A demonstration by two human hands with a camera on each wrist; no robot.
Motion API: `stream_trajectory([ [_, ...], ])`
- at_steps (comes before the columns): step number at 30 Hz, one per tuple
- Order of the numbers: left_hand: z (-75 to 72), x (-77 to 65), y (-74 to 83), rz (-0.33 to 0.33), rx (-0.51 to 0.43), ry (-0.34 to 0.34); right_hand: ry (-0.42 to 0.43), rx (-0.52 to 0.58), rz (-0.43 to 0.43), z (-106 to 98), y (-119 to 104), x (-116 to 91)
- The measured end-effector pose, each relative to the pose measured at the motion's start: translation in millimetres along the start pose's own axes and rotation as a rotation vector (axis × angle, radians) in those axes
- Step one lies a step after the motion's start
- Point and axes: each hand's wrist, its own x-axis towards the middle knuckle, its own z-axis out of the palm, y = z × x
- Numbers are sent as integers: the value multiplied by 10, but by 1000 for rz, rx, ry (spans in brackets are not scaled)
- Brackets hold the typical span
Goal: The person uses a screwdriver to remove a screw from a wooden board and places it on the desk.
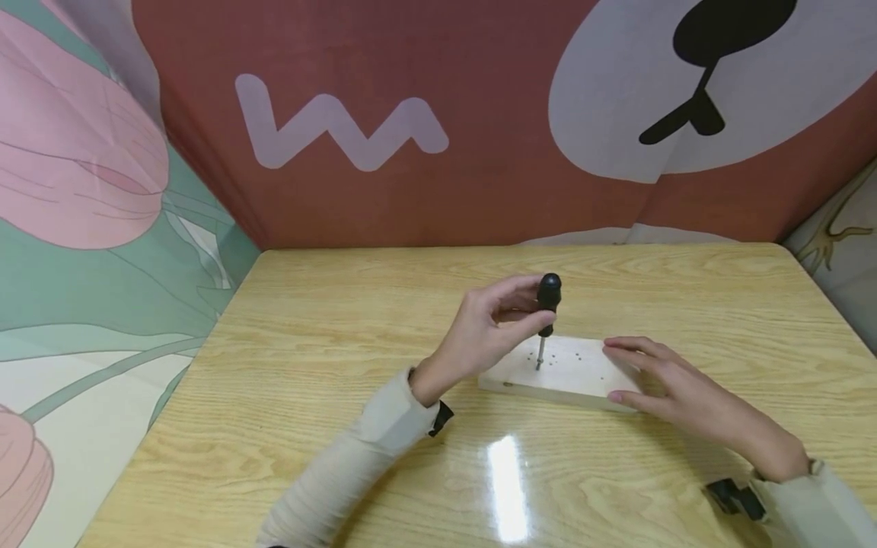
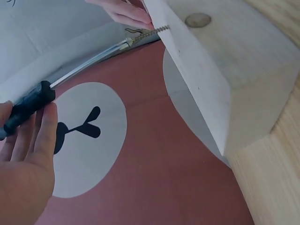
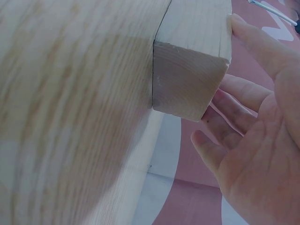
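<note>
My left hand (image 1: pixel 489 323) holds a screwdriver (image 1: pixel 549 293) by its black handle, thumb on one side and fingers on the other. Its metal shaft points down at a pale wooden block (image 1: pixel 507 371) lying on the table. In the left wrist view, the tip meets the head of a threaded screw (image 2: pixel 151 34), which stands out of the block's top face. My right hand (image 1: pixel 674 388) holds the block's right end, thumb along the near edge and index finger at the far edge. In the right wrist view, other fingers (image 3: pixel 225 126) reach past the block's end.
Several small dark holes (image 1: pixel 578 356) dot the block's top face. The block rests on a wood-grain table (image 1: pixel 329 320), with printed cloth (image 1: pixel 411 198) hanging behind and at the sides. A bright reflection lies on the tabletop in front of the block.
</note>
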Motion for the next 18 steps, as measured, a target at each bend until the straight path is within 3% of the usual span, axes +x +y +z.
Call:
stream_trajectory([
  [8, -32, 1, 22, 5, -91, -98, -7, 4, 8, -9, 7, -9],
  [18, -10, -6, -2, 15, -58, 2, 2, -20, 9, 7, -7, 3],
])
